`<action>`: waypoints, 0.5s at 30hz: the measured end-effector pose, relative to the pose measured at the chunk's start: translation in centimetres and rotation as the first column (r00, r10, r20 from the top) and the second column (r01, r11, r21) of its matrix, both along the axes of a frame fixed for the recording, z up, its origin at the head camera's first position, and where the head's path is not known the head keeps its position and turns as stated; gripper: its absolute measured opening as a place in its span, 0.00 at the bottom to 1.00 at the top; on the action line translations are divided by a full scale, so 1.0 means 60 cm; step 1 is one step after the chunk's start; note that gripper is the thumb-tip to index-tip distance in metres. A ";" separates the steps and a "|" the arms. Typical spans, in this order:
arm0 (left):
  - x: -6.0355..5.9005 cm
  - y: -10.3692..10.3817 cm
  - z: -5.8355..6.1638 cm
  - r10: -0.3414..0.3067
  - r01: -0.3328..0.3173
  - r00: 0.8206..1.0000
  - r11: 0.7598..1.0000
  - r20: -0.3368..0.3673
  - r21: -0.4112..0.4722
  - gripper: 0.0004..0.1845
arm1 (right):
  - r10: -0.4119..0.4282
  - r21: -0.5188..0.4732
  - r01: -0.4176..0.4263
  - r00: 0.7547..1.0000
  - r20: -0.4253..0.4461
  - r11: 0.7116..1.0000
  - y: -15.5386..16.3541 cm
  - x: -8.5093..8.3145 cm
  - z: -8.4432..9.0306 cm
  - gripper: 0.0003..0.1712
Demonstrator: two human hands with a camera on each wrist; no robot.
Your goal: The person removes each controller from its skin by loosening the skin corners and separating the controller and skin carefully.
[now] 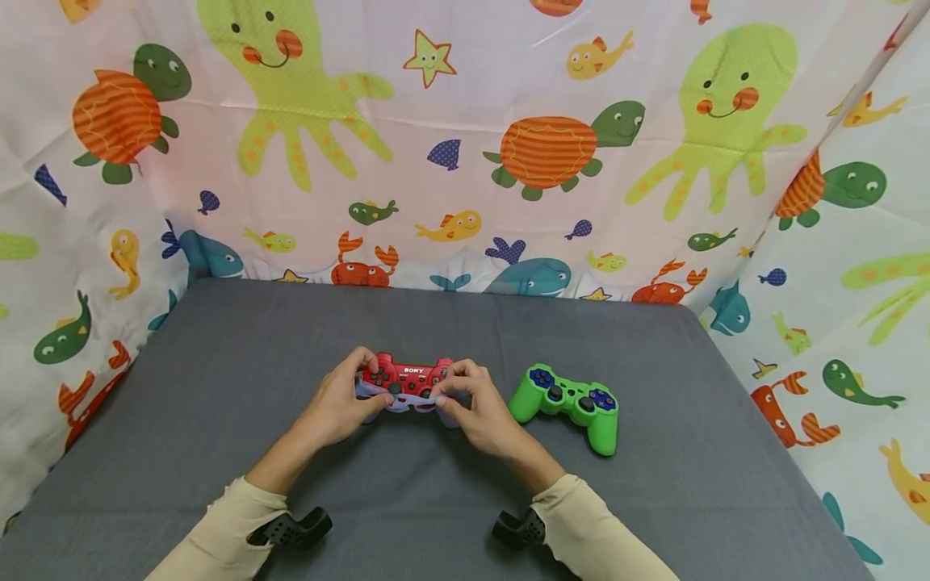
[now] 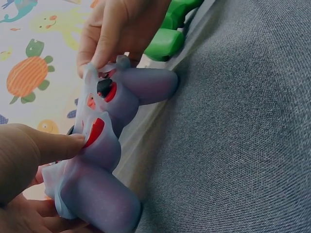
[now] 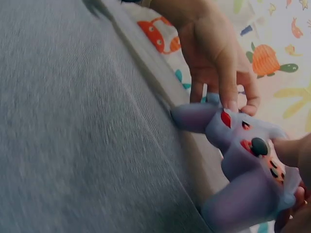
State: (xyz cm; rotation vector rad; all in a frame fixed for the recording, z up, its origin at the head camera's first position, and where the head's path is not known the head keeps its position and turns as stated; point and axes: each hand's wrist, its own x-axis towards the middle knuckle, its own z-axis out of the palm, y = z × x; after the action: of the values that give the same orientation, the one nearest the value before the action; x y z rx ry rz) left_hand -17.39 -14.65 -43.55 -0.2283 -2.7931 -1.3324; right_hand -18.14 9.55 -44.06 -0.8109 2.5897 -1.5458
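A red game controller (image 1: 411, 376) marked SONY sits partly inside a translucent lavender silicone cover (image 1: 399, 405). The cover wraps the grips and front edge, while the red upper face shows bare in the head view. My left hand (image 1: 341, 403) grips the left end, thumb on the cover's front edge and fingers at the back. On the opposite end, my right hand (image 1: 475, 405) pinches the cover's edge between thumb and fingers. In the left wrist view, red plastic and a black thumbstick (image 2: 104, 87) show through openings in the cover (image 2: 150, 85).
Just right of my right hand, a green game controller (image 1: 567, 402) with dark blue button areas lies on the grey cloth-covered table (image 1: 697, 452). A white curtain (image 1: 465, 121) printed with sea animals hangs behind and along both sides.
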 end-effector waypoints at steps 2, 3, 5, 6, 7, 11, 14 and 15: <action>0.000 0.001 0.000 0.008 -0.008 1.000 1.000 0.008 0.002 0.22 | 0.028 0.036 -0.026 0.998 -0.052 0.999 0.003 0.000 -0.001 0.07; 0.000 0.001 0.000 0.009 -0.009 1.000 1.000 0.010 0.003 0.22 | 0.038 0.054 -0.034 0.996 -0.081 0.998 0.004 0.001 0.000 0.07; -0.001 0.001 0.000 0.011 -0.011 1.000 1.000 0.013 0.004 0.22 | 0.056 0.093 -0.043 0.988 -0.142 0.995 0.005 0.002 -0.001 0.07; -0.001 0.001 0.000 0.011 -0.011 1.000 1.000 0.014 0.004 0.22 | 0.062 0.108 -0.044 0.985 -0.163 0.993 0.005 0.003 -0.001 0.06; -0.001 0.001 -0.001 0.011 -0.011 1.000 1.000 0.015 0.004 0.22 | 0.065 0.120 -0.044 0.982 -0.179 0.992 0.005 0.003 -0.001 0.05; -0.001 0.001 -0.001 0.008 -0.008 1.000 1.000 0.018 0.001 0.22 | 0.052 0.150 -0.022 0.979 -0.198 0.988 0.003 0.006 -0.002 0.02; 0.000 0.002 -0.001 0.004 -0.005 1.000 1.000 0.016 0.004 0.22 | 0.009 0.143 0.021 0.979 -0.205 0.990 0.000 0.008 -0.003 0.03; 0.001 0.002 -0.001 0.005 -0.005 1.000 1.000 0.016 0.005 0.22 | -0.011 0.133 0.040 0.978 -0.208 0.990 -0.001 0.008 -0.003 0.03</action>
State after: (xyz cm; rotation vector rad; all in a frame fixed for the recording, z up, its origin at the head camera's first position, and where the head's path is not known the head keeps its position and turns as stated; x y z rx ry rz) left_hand -17.33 -14.53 -43.60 -0.2109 -2.8006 -1.3463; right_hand -17.68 9.47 -44.26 -0.9769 2.8239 -1.3361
